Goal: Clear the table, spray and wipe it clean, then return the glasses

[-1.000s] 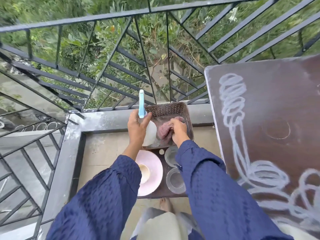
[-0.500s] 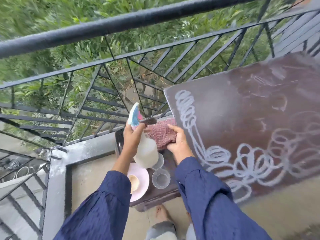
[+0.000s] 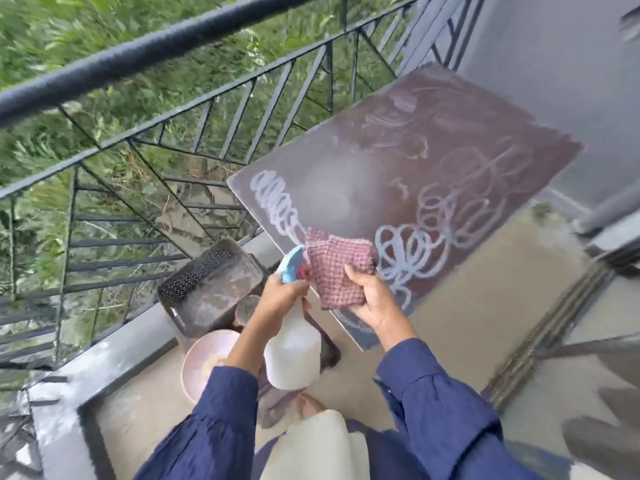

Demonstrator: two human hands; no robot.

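Observation:
A dark brown table [image 3: 398, 161] with white chalk scribbles fills the upper right. My left hand [image 3: 282, 299] grips the neck of a white spray bottle [image 3: 294, 355] with a light blue nozzle. My right hand [image 3: 372, 299] holds a bunched pink checked cloth [image 3: 339, 268] over the table's near left edge. One glass [image 3: 246, 308] shows partly behind my left wrist, low on a small dark stand. The other glasses are hidden by my arm and the bottle.
A dark plastic basket [image 3: 207, 289] sits on the low stand beside the railing [image 3: 166, 133]. A pink plate [image 3: 204, 362] lies below it. A grey ledge [image 3: 104, 355] borders the balcony floor. A grey wall [image 3: 554, 64] stands behind the table.
Both hands lifted the bottle and the cloth out of the basket and carried them right, up to the table's edge. The view swung right toward the table.

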